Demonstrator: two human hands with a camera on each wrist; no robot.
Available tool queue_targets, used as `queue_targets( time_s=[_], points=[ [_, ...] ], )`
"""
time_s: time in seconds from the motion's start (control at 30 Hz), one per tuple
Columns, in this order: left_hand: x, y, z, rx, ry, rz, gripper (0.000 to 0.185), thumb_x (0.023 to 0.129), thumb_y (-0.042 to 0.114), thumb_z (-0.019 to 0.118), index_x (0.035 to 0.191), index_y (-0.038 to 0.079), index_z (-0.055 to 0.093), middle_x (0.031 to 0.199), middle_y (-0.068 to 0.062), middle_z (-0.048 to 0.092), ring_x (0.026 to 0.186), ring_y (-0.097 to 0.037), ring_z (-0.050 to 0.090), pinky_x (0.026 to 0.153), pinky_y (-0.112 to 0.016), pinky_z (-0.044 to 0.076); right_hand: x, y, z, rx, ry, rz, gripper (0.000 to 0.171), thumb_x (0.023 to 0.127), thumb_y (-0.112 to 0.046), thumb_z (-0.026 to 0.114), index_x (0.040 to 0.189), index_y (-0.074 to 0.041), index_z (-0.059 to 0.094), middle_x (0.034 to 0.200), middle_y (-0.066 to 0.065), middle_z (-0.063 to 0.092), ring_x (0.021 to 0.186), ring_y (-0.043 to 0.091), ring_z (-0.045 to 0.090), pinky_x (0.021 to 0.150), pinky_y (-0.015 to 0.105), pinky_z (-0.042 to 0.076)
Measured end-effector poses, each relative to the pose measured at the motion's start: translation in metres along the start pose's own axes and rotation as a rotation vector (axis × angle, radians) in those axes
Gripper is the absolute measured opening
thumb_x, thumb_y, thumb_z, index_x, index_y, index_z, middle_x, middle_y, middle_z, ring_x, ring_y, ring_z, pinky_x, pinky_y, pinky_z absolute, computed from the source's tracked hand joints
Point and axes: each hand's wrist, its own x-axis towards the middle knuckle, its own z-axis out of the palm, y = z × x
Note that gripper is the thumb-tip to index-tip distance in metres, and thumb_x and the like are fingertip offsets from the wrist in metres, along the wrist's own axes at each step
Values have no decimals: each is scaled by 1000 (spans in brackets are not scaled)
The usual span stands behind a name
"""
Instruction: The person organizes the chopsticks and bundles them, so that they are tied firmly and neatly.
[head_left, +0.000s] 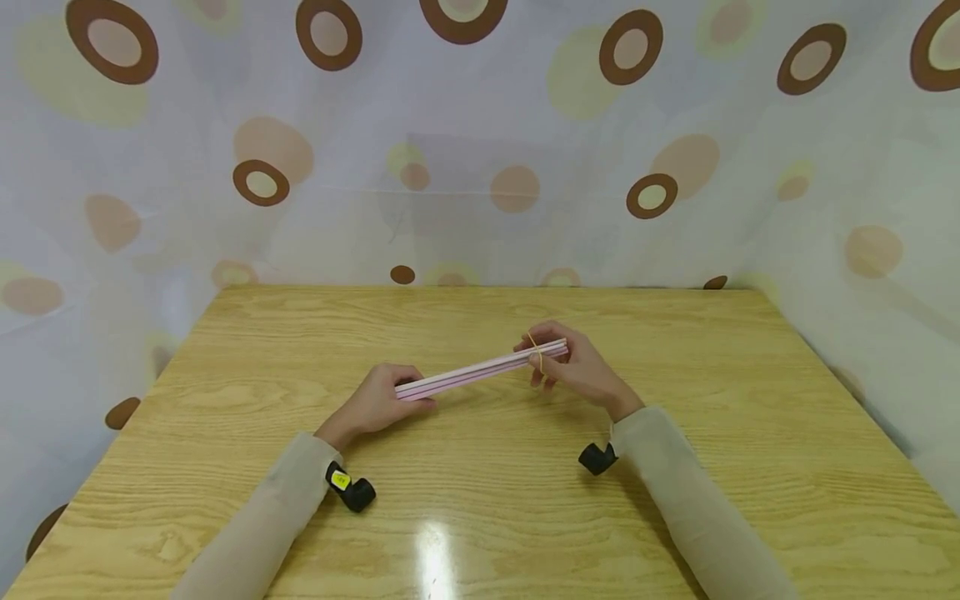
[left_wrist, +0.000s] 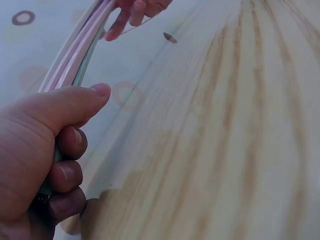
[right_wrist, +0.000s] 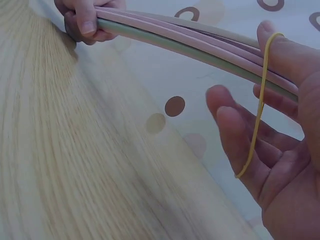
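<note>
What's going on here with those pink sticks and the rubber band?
A person at a wooden table holds a bundle of pink and grey-green sticks just above it. The left hand grips one end, fingers curled round the sticks. At the other end, the right hand has a yellow rubber band stretched over its spread fingers, looped around the bundle.

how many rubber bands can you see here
1. A single yellow rubber band is stretched over the fingers of the right hand, looping round the far end of the bundle of sticks. The left hand grips the other end. Others may be hidden.
</note>
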Motion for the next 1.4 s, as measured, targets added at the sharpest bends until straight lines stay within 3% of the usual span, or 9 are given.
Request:
queue_targets(
  time_s=[0.13, 0.4, 0.53, 0.67, 0.77, 0.9, 1.13, 1.3, 1.4],
  points=[
    [0, 0, -1, -18, 12, -11, 17, 77, 17, 82, 86, 8, 71, 74, 1, 61, 63, -9, 47, 58, -23, 40, 1, 0, 3, 59, 1, -17, 32, 97, -12, 57, 121, 8, 51, 103, -5, 70, 62, 13, 61, 55, 31, 50],
    [2, -4, 5, -55, 56, -30, 19, 76, 18, 83, 87, 7, 70, 74, 1, 60, 63, -9, 46, 58, -22, 38, 0, 2, 12, 198, 25, 69, 24, 102, -23, 48, 112, -7, 62, 66, 1, 60, 59, 11, 52, 56, 27, 41],
    [2, -3, 5, -59, 79, -61, 20, 77, 17, 82, 89, 6, 70, 72, 2, 57, 62, -10, 45, 57, -23, 37, 2, 4, 15, 237, 39, 83, 38, 104, -29, 41, 113, 0, 64, 77, -2, 66, 59, 10, 52, 58, 27, 42],
    [2, -1, 5, -61, 120, -93, 20, 77, 17, 81, 88, 5, 70, 69, 2, 55, 61, -11, 44, 56, -23, 37, 3, 4, 17, 218, 98, 139, 49, 105, -31, 39, 123, 13, 52, 96, -6, 71, 62, 8, 55, 62, 27, 46],
    [1, -1, 5, -59, 149, -100, 21, 77, 17, 81, 89, 5, 70, 71, 1, 56, 63, -11, 45, 57, -24, 38, 4, 3, 18, 202, 148, 171, 47, 105, -24, 39, 127, 17, 45, 93, -6, 70, 63, 7, 58, 64, 26, 48],
    [0, -1, 6, -48, 174, -115, 23, 78, 19, 81, 91, 4, 70, 74, -1, 59, 65, -13, 46, 60, -25, 39, 4, 4, 21, 146, 180, 128, 35, 104, -9, 39, 123, 20, 45, 92, -2, 71, 63, 9, 60, 62, 27, 51],
    [1, 2, 9, -73, 228, -165, 25, 78, 19, 81, 92, 3, 70, 78, -5, 60, 67, -15, 46, 60, -25, 39, 7, 6, 27, -22, 206, 38, 24, 101, 3, 40, 110, 18, 56, 99, 29, 65, 69, 14, 67, 66, 31, 56],
    [1, 5, 12, -105, 230, -202, 26, 78, 20, 81, 92, 1, 70, 76, -4, 59, 66, -14, 45, 57, -24, 38, 6, 4, 32, -200, 160, -5, 26, 100, 6, 37, 107, 14, 61, 102, 31, 63, 79, 29, 69, 71, 34, 56],
    [2, 4, 13, -132, 237, -215, 27, 77, 19, 82, 92, 0, 70, 74, -2, 55, 65, -13, 44, 56, -23, 37, 6, 2, 34, -250, 100, -67, 30, 100, 7, 37, 120, 11, 60, 102, 30, 62, 81, 35, 67, 72, 36, 56]
  ],
)
